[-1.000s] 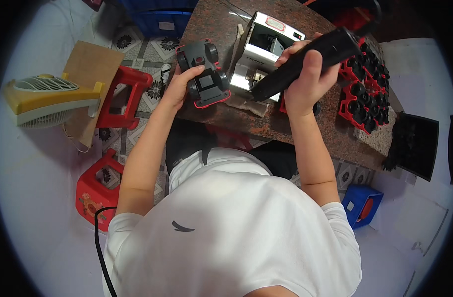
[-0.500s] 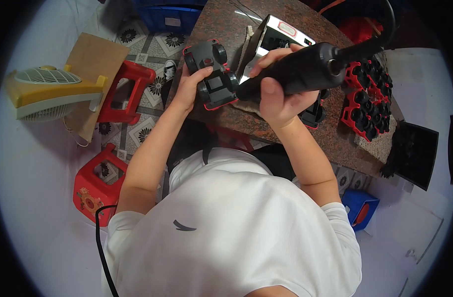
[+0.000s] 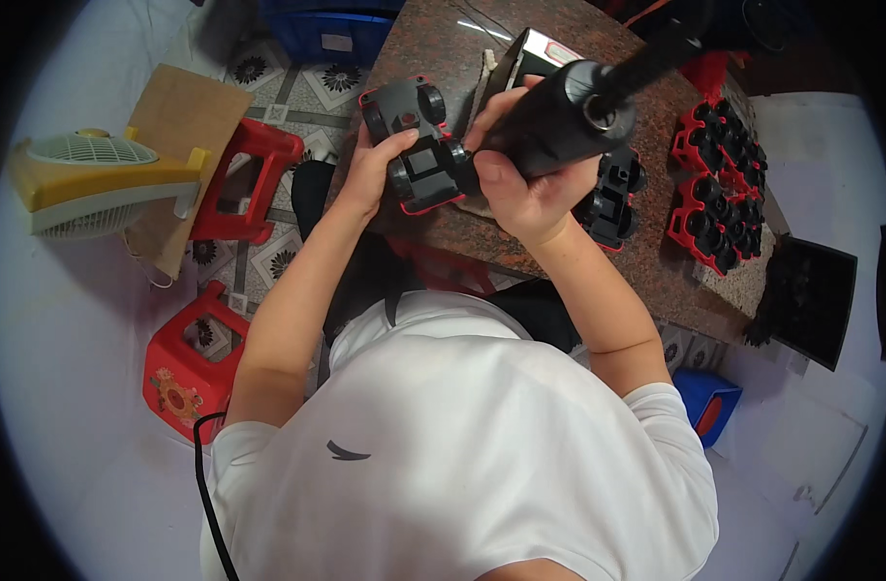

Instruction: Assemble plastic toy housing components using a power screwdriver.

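Note:
My left hand (image 3: 370, 174) grips a toy car chassis (image 3: 402, 116), black with red edges, its underside and wheels turned up. The thumb lies across the middle of the chassis. In my right hand (image 3: 532, 198) is a thick black electric screwdriver (image 3: 559, 121), its corded end raised toward the upper right. Its lower end is at the wheel on the chassis's near right side; the tip is hidden, so contact cannot be told. Another black and red toy car chassis (image 3: 612, 203) lies on the table just beyond my right wrist.
On the right of the speckled stone table (image 3: 646, 281), several red and black toy car chassis (image 3: 719, 194) stand grouped. A white-edged box (image 3: 551, 46) sits behind my right hand. Red stools (image 3: 196, 363), a yellow fan (image 3: 94, 184) and a blue bin (image 3: 331, 34) surround the table.
My right hand and the screwdriver have shifted left and tilted, uncovering more of the chassis on the table. My left hand and its chassis are nearly still. A foot on the floor has moved.

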A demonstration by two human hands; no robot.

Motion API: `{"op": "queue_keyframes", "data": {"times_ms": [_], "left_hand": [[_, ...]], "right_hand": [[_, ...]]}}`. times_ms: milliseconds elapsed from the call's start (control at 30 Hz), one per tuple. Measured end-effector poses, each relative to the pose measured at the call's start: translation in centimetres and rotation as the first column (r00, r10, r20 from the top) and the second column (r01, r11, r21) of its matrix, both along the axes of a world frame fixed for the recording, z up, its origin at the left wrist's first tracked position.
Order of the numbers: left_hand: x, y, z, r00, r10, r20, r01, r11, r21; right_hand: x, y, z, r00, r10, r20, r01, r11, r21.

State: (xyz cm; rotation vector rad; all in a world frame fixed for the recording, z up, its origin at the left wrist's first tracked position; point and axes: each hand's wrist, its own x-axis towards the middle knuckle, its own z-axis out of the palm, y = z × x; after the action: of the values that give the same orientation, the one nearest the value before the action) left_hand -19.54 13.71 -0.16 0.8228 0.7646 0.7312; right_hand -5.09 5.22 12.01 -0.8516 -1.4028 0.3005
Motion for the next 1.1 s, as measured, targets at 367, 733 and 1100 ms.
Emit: {"op": "queue_keyframes", "data": {"times_ms": [367,733,1100], "left_hand": [[0.0,-0.1,0.8,0.999,-0.01,-0.038,0.011,1.0,0.027],[-0.3,0.1,0.1,0.998,-0.057,-0.027,0.057,0.998,-0.02],[-0.3,0.0,0.1,0.998,-0.058,-0.009,0.058,0.998,-0.021]], "right_hand": [[4.4,-3.4,1.3,0.974,-0.191,-0.119,0.2,0.978,0.067],[4.1,-4.3,-0.8,0.973,-0.22,-0.071,0.226,0.97,0.089],[4.3,-4.4,-0.5,0.975,-0.22,-0.008,0.22,0.974,0.046]]}}
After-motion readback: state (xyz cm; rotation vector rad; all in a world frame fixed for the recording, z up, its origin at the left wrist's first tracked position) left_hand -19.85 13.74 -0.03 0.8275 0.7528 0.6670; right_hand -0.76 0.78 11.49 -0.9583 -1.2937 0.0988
